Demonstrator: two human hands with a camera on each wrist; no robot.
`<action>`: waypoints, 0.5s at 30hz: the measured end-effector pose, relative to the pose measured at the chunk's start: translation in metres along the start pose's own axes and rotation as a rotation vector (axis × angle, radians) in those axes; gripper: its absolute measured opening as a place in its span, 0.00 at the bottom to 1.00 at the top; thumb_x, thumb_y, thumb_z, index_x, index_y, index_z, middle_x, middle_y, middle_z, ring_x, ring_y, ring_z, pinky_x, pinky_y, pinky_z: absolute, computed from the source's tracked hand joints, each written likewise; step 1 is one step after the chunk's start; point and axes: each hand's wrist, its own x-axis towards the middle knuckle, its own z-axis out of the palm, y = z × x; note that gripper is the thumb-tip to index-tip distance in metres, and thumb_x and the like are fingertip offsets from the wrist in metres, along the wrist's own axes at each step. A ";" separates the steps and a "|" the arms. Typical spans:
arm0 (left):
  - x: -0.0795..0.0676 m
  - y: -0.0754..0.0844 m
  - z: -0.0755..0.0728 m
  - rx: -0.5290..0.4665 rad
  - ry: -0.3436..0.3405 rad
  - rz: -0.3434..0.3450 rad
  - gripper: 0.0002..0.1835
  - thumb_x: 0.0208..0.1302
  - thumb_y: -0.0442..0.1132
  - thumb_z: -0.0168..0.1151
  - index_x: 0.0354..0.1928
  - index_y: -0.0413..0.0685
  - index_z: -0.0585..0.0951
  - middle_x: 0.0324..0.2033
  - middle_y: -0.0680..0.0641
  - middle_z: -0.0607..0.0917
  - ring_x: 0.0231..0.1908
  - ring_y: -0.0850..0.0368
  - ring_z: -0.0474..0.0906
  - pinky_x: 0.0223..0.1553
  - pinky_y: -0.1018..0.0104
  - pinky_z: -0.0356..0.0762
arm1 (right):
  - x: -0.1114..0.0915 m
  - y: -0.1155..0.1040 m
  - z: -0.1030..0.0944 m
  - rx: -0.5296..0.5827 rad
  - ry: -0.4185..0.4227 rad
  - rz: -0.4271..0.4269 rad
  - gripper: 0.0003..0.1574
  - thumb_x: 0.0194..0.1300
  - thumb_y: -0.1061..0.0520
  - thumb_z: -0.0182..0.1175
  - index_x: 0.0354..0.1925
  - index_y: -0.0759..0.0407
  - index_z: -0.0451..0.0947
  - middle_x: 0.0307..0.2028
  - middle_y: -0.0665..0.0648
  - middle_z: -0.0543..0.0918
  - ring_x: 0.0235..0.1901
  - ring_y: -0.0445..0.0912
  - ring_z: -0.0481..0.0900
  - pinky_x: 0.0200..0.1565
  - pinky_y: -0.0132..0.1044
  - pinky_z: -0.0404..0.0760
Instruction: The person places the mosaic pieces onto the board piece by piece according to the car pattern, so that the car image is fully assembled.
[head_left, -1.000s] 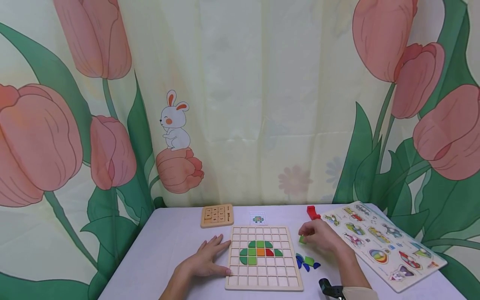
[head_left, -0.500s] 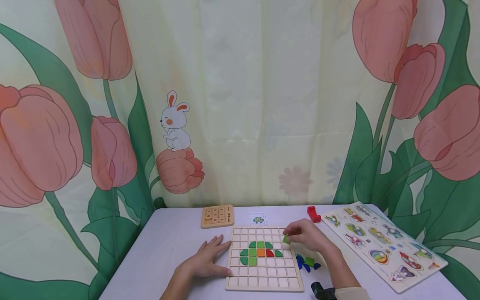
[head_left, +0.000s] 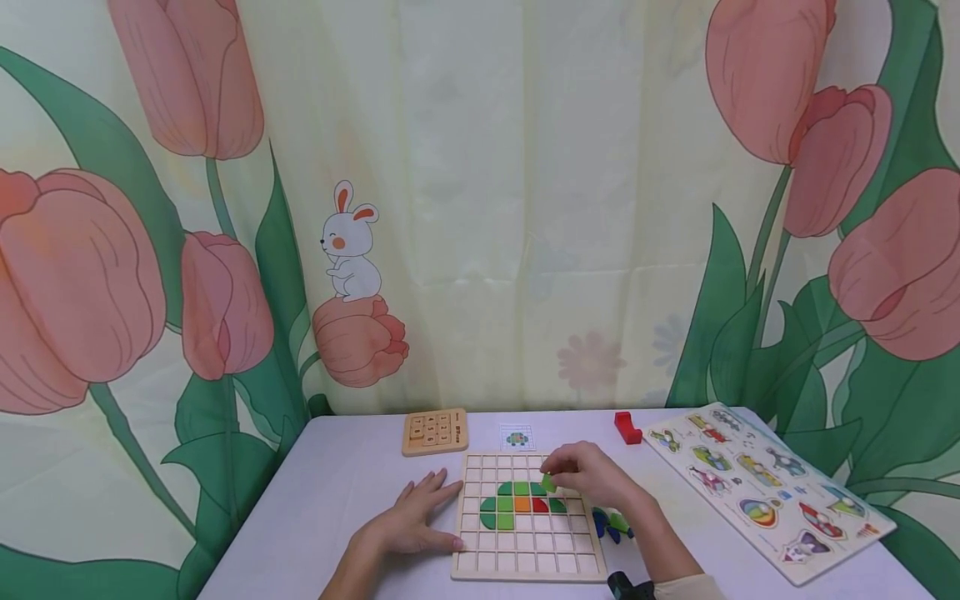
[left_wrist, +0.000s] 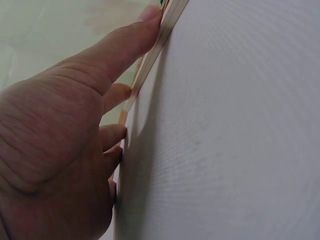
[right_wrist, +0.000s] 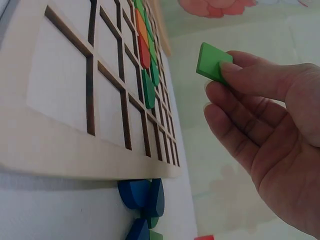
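Observation:
My right hand (head_left: 592, 475) pinches a light green square tile (right_wrist: 212, 61) between thumb and fingers, held above the right part of a wooden grid board (head_left: 528, 575). Several tiles sit in the board's cells: green squares and rounded green pieces, an orange square (head_left: 522, 504) and a red piece (head_left: 539, 505). My left hand (head_left: 408, 517) lies spread at the board's left side, its thumb and fingertips at the frame edge. In the left wrist view the left thumb (left_wrist: 130, 42) reaches along the wooden edge.
Loose blue pieces (right_wrist: 135, 194) and a green one lie right of the board. Behind it are a small pattern card (head_left: 517, 437) and a wooden number board (head_left: 435, 432). A red block (head_left: 627, 428) and a picture puzzle board (head_left: 765, 492) stand to the right.
My right hand has carried the green square tile leftward from the table right of the board to over its coloured tiles. The left hand has stayed in place.

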 end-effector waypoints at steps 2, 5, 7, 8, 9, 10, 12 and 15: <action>0.000 0.001 -0.001 -0.004 0.000 -0.001 0.53 0.53 0.68 0.76 0.79 0.58 0.67 0.82 0.38 0.56 0.82 0.35 0.46 0.79 0.29 0.37 | 0.001 -0.003 0.003 0.000 -0.011 -0.007 0.13 0.69 0.64 0.67 0.50 0.56 0.89 0.43 0.50 0.89 0.41 0.45 0.82 0.44 0.29 0.82; -0.001 0.002 -0.002 -0.010 0.000 0.001 0.53 0.53 0.67 0.76 0.79 0.57 0.67 0.81 0.37 0.56 0.82 0.35 0.45 0.79 0.30 0.37 | 0.002 -0.006 0.006 0.002 -0.023 -0.020 0.13 0.69 0.64 0.66 0.51 0.57 0.88 0.44 0.53 0.89 0.40 0.45 0.82 0.43 0.29 0.83; -0.002 0.003 -0.002 -0.013 0.001 0.000 0.53 0.53 0.67 0.76 0.79 0.57 0.67 0.81 0.37 0.56 0.82 0.35 0.46 0.79 0.30 0.37 | 0.002 -0.008 0.008 0.001 -0.028 -0.029 0.13 0.70 0.64 0.66 0.51 0.56 0.89 0.45 0.54 0.89 0.40 0.45 0.82 0.43 0.29 0.82; -0.002 0.004 -0.002 -0.013 0.001 -0.001 0.53 0.53 0.67 0.76 0.79 0.57 0.67 0.81 0.37 0.56 0.82 0.35 0.45 0.79 0.30 0.37 | 0.002 -0.008 0.009 0.003 -0.030 -0.033 0.13 0.70 0.65 0.65 0.50 0.56 0.89 0.45 0.55 0.90 0.40 0.45 0.82 0.43 0.29 0.83; -0.002 0.004 -0.002 -0.013 0.002 -0.001 0.53 0.53 0.67 0.76 0.79 0.57 0.67 0.81 0.37 0.56 0.82 0.35 0.46 0.79 0.30 0.37 | 0.003 -0.008 0.010 0.007 -0.034 -0.037 0.13 0.70 0.65 0.65 0.50 0.55 0.89 0.45 0.55 0.90 0.40 0.45 0.82 0.43 0.29 0.83; -0.002 0.005 -0.002 -0.012 0.002 -0.003 0.53 0.53 0.67 0.76 0.79 0.57 0.67 0.81 0.37 0.56 0.82 0.35 0.46 0.79 0.30 0.37 | 0.003 -0.009 0.011 0.015 -0.038 -0.042 0.13 0.70 0.65 0.65 0.50 0.56 0.89 0.45 0.55 0.90 0.39 0.45 0.82 0.43 0.29 0.83; -0.002 0.005 -0.002 -0.008 0.003 -0.003 0.53 0.53 0.67 0.77 0.78 0.57 0.67 0.81 0.37 0.57 0.82 0.35 0.46 0.79 0.30 0.37 | 0.003 -0.010 0.013 0.031 -0.054 -0.051 0.13 0.70 0.65 0.65 0.50 0.56 0.89 0.45 0.55 0.90 0.39 0.44 0.82 0.42 0.29 0.83; -0.002 0.005 -0.001 -0.012 0.003 -0.001 0.53 0.53 0.66 0.77 0.79 0.57 0.67 0.81 0.37 0.56 0.82 0.35 0.46 0.79 0.30 0.36 | 0.004 -0.011 0.016 0.058 -0.082 -0.056 0.12 0.70 0.66 0.65 0.49 0.58 0.88 0.43 0.53 0.90 0.37 0.45 0.83 0.41 0.29 0.85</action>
